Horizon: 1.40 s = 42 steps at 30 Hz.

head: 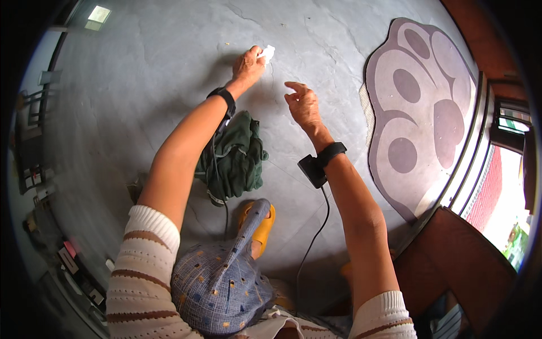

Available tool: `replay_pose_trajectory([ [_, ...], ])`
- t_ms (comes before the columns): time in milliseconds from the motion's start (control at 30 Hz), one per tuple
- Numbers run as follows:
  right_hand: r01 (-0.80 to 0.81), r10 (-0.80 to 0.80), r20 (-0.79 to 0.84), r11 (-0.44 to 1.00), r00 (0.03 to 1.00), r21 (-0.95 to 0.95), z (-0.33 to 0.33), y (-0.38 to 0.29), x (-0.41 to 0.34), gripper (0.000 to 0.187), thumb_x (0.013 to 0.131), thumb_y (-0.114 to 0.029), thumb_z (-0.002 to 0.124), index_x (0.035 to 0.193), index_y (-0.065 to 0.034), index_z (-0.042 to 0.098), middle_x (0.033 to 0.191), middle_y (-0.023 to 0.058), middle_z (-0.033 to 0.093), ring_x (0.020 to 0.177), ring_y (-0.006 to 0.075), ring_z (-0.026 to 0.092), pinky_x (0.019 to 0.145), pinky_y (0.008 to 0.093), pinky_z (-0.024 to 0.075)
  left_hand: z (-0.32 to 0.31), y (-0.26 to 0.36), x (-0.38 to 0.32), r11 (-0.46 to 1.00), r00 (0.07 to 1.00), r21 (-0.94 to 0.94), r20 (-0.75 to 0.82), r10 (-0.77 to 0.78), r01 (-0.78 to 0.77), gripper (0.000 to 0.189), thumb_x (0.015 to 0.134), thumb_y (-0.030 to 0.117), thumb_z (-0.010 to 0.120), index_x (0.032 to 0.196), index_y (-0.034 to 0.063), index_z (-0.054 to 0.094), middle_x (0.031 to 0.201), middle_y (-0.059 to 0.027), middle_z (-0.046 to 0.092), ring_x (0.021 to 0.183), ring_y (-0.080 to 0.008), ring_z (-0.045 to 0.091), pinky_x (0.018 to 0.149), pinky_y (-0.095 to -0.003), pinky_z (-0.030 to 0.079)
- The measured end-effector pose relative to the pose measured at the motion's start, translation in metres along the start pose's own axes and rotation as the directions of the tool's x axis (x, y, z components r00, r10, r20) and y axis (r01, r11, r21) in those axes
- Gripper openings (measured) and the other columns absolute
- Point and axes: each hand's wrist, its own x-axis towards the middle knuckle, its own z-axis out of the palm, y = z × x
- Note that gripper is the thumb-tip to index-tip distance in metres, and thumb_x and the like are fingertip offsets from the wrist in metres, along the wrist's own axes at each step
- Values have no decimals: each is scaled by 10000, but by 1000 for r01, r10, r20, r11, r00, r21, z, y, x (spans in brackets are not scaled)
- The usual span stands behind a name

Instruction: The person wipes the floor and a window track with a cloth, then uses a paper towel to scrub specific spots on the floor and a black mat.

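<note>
A crumpled white tissue or scrap of paper (pixel 267 54) is pinched in the fingers of my left hand (pixel 250 65), low over the grey marbled floor (pixel 169 55). My right hand (pixel 304 105) hovers to its right, fingers apart and nothing in them. Below my left wrist lies a bunched dark green cloth (pixel 239 159), and what it covers cannot be made out. A tiny yellowish crumb (pixel 227 43) sits on the floor left of the tissue. Both wrists wear black straps, with a cabled black box (pixel 312 170) on the right one.
A paw-shaped mat (pixel 406 123) lies on the right, beside a door track (pixel 461 161) and a reddish-brown door panel (pixel 457 250). My yellow slipper (pixel 264 229) is near the green cloth. Black cables (pixel 312 245) hang from my wrists. Furniture lines the far left.
</note>
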Motion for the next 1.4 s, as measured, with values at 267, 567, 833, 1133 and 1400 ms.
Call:
replay_pose_trajectory([
  [267,-133,304,-289,862,908,489,-44,-7,-4,202,791,-24,637,973,59,660,750,121,675,624,147,630,568,304,519,39,74,-53,637,935,-737,348,72,225,169,946,120,549,1081,53,626,950,-1,644,843,-87,597,706,-268,503],
  [567,8,-164,-697,975,698,-221,-127,-20,-95,270,777,-15,693,1043,-47,657,918,156,596,728,286,617,645,366,501,58,173,-103,733,900,-613,435,-1,296,214,889,-20,574,1101,5,554,966,-73,659,825,-143,639,659,-285,543],
  [833,-120,68,-632,992,772,-39,-142,-14,-156,253,728,89,638,949,-25,687,869,149,624,767,343,641,676,391,524,59,215,-153,632,628,-608,741,237,479,165,921,72,598,1068,8,557,938,-67,652,834,-138,656,731,-273,565],
  [1133,-235,154,-662,971,733,-34,-157,-5,-203,135,677,64,675,762,-39,655,761,121,596,714,318,626,623,408,498,71,232,-192,704,432,-441,877,208,557,202,861,35,605,1062,54,587,994,-44,635,894,-154,638,804,-313,549],
  [1400,-419,-83,-938,879,336,-228,-241,44,-278,224,794,42,555,998,1,638,884,180,616,821,321,598,719,411,492,61,214,-196,532,286,-277,604,744,-800,558,788,65,646,1320,-3,491,1470,-214,360,1348,-382,374,1095,-439,345],
])
